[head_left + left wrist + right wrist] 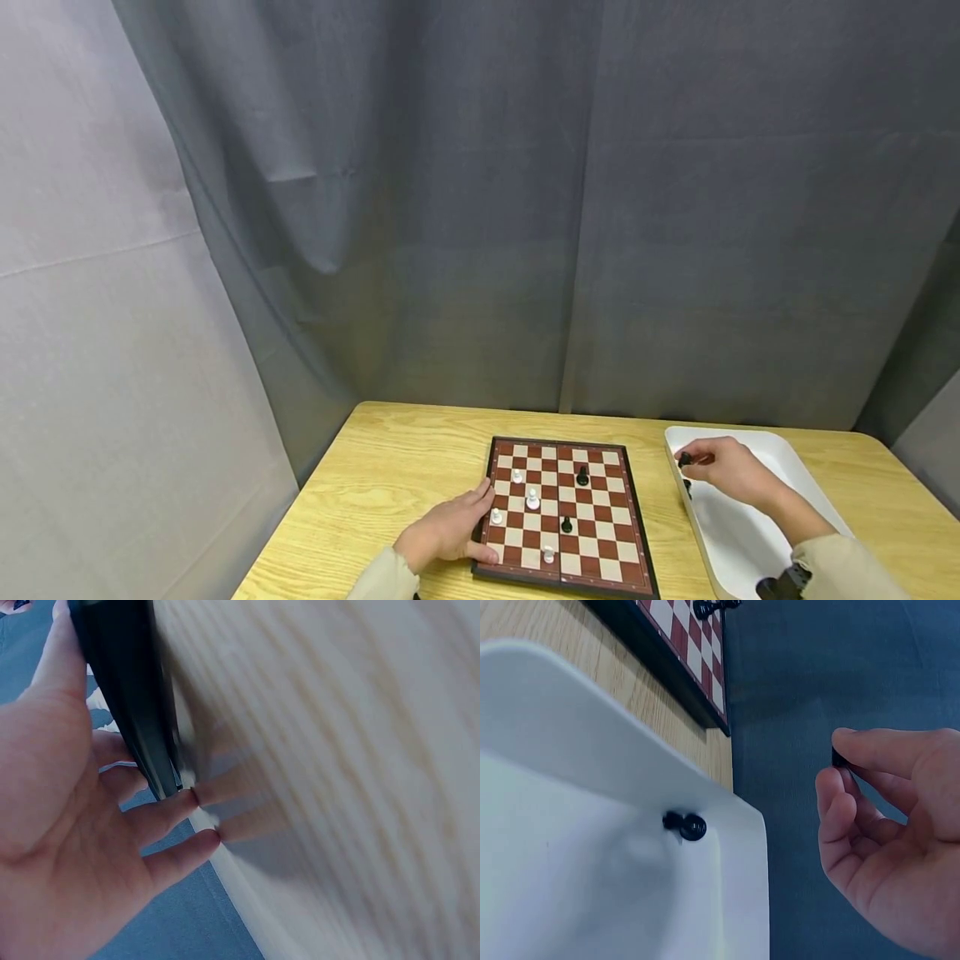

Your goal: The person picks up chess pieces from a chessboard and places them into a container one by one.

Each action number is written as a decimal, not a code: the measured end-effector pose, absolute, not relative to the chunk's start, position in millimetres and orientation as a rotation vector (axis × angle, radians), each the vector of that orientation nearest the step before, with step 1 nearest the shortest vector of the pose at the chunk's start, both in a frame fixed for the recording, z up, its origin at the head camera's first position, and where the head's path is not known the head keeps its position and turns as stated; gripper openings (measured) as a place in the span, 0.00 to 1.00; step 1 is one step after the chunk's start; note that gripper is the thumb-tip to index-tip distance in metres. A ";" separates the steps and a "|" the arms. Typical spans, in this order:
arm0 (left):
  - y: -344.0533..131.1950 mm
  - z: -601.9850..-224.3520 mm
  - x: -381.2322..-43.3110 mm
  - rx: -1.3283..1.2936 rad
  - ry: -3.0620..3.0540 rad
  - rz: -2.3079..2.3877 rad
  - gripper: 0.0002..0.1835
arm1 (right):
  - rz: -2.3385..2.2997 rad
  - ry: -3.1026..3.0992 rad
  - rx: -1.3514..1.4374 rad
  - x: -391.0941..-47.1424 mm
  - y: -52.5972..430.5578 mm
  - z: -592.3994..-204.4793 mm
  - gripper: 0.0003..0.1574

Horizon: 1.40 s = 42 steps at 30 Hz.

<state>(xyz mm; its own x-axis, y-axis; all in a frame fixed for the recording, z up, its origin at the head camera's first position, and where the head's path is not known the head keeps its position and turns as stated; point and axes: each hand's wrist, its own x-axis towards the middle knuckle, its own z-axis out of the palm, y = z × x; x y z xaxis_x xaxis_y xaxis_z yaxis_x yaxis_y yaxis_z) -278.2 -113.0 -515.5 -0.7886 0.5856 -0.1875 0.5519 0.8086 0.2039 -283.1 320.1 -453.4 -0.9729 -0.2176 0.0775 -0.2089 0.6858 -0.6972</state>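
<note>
A folding chessboard with red and cream squares lies on the table. My left hand rests along its left edge, thumb at the near left corner and the other fingers spread along the side. In the left wrist view, two fingertips touch the wood beside the board's dark edge. My right hand pinches a black chess piece between thumb and fingers above the left side of a white tray. Mostly covered by the fingers, the held piece shows little in the right wrist view. Another black piece lies on its side in the tray.
Several white pieces stand on the board's left half. Two black pieces stand on its right half, a taller one farther back and a pawn nearer. Grey curtains hang behind the wooden table.
</note>
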 end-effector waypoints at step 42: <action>-114.1 -518.8 -279.2 0.868 2.747 0.189 0.55 | -1.234 2.861 -0.102 -303.3 387.8 -479.0 0.21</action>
